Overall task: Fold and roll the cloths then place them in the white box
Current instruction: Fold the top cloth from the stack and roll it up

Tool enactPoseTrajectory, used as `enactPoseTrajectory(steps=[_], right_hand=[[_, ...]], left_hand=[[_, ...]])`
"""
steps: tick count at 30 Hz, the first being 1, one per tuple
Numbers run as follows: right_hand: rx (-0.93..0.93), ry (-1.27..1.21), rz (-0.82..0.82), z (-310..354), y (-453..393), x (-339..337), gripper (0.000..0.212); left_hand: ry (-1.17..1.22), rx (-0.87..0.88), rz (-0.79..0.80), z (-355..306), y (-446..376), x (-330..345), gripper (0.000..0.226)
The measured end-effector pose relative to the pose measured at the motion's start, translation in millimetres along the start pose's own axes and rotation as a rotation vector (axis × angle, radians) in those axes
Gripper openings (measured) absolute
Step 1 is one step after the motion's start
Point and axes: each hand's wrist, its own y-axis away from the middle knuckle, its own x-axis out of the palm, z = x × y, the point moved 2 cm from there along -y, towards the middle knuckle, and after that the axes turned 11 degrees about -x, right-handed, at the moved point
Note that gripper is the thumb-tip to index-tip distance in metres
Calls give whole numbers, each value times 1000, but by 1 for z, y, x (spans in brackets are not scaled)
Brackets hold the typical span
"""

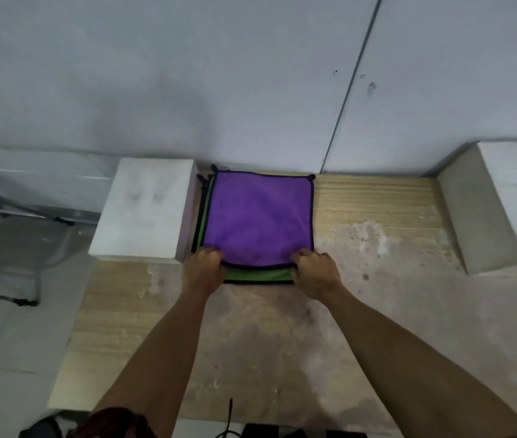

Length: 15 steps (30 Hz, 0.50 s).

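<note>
A purple cloth with black trim lies flat on top of a stack at the back of the wooden table. A green cloth shows beneath it along the near and left edges. My left hand pinches the purple cloth's near left corner. My right hand pinches its near right corner, fingers curled over the edge. A white box stands just left of the stack, touching it. Another white box sits at the far right, its open side facing up.
A grey wall rises right behind the stack. Left of the table lie a tiled floor and a metal frame. Dark items and a cable sit at the table's near edge.
</note>
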Motion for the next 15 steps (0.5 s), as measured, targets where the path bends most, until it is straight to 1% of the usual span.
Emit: enactPoseTrajectory(steps=[3, 8, 11, 15], right_hand=[[15, -33, -35, -2, 0, -4, 33], [3, -45, -42, -9, -1, -26, 24], [25, -79, -79, -18, 0, -47, 27], [42, -150, -137, -28, 8, -64, 13]], left_hand=[[-12, -29, -27, 0, 0, -2, 25], [34, -99, 1, 1, -3, -21, 25], [77, -138, 8, -1, -7, -41, 15], [156, -162, 33, -7, -7, -60, 8]])
